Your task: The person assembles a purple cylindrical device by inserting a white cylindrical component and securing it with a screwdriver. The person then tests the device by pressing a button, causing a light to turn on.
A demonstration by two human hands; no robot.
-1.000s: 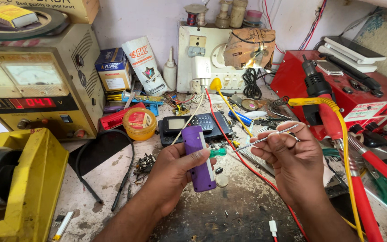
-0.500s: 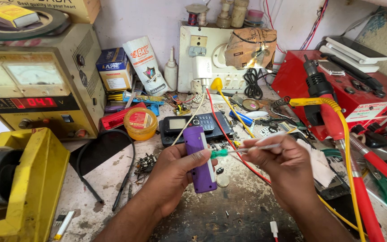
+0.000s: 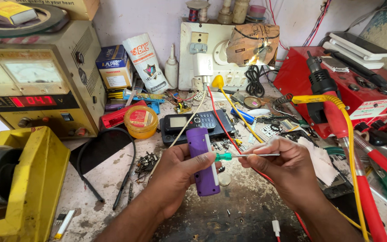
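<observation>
Frame centre: left hand (image 3: 175,168) gripped round purple oblong device (image 3: 204,161), upright over worktop (image 3: 113,179). Right hand (image 3: 287,168) pinches green-handled screwdriver (image 3: 240,156), horiz., handle end at device's edge.

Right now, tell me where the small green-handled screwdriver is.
In the head view, the small green-handled screwdriver lies level at centre, pinched in the right hand, beside the purple oblong plastic case held by the left hand.
</observation>
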